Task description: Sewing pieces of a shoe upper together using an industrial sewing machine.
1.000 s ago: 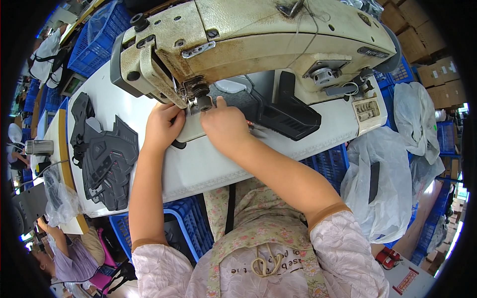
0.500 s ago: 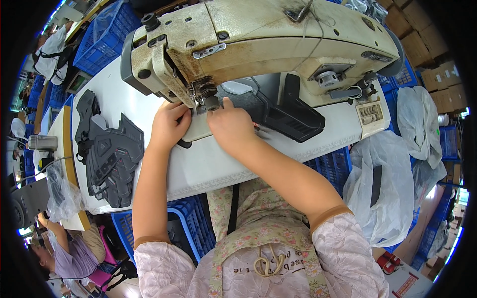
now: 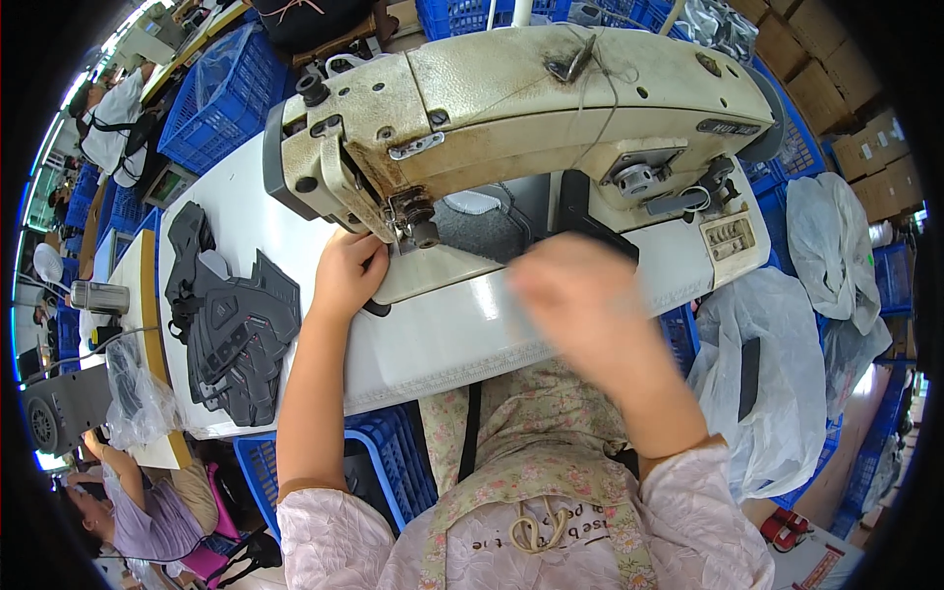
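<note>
A worn cream sewing machine (image 3: 551,108) stands across the white table (image 3: 442,334). Beside its presser foot (image 3: 405,244), my left hand (image 3: 346,275) rests with curled fingers, thumb and forefinger close together. What they pinch, if anything, is hidden at the machine head. Out to the right, my right hand (image 3: 585,295) is smeared by motion in front of the machine arm, so its fingers cannot be made out. Behind it, under the arm, lie a dark grey fabric panel (image 3: 482,231) and a black moulded piece (image 3: 582,202), partly covered by the hand.
A pile of dark grey cut panels (image 3: 241,329) lies on the table's left side. Below the front edge is a blue crate (image 3: 393,462). Clear plastic bags (image 3: 757,393) hang at the right. A co-worker (image 3: 147,511) sits at the lower left.
My right hand has left the needle area and moved right, toward the black moulded piece. My left hand stays beside the presser foot. The whole view has shifted slightly.
</note>
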`<state>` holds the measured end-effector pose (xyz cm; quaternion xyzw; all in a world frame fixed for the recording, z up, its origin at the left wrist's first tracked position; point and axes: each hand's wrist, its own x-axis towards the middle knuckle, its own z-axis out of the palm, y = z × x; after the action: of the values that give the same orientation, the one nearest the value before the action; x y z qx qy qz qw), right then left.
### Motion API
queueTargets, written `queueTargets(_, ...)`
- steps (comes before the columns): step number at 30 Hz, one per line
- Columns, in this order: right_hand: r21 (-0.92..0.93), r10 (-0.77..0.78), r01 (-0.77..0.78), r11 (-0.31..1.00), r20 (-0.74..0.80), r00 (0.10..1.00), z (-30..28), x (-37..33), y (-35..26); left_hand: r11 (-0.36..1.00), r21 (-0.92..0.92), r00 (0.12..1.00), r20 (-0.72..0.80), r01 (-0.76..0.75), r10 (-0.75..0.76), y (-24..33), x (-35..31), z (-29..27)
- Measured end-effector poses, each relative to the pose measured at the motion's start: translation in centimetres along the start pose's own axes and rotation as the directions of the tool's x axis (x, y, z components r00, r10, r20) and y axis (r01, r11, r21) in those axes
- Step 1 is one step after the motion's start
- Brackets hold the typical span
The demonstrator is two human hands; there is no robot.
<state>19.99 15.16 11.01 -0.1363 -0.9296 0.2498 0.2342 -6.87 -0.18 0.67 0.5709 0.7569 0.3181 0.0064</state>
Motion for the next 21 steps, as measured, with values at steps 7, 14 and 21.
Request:
queueTargets(7,0.374,0.616,-0.531,0.761,-0.675,0.406,-14.3,-5.6,23.1,0.999,-0.015,0.998,-0.045,-0.048,0.048,0.7,1.2,0.5)
queueTargets(14,0.601,0.780,-0.500,0.624,-0.437,0.448,-14.3,-3.3,26.0,0.998,0.008,0.997,-0.054,-0.054,0.054,0.1,0.6,0.3)
queueTargets(21,0.272,0.744,-0.720,0.638,-0.459,0.486,-19.4,1.3,24.6,0.998,-0.024,0.997,-0.044,0.057,-0.058,0.8,-0.2,-0.2)
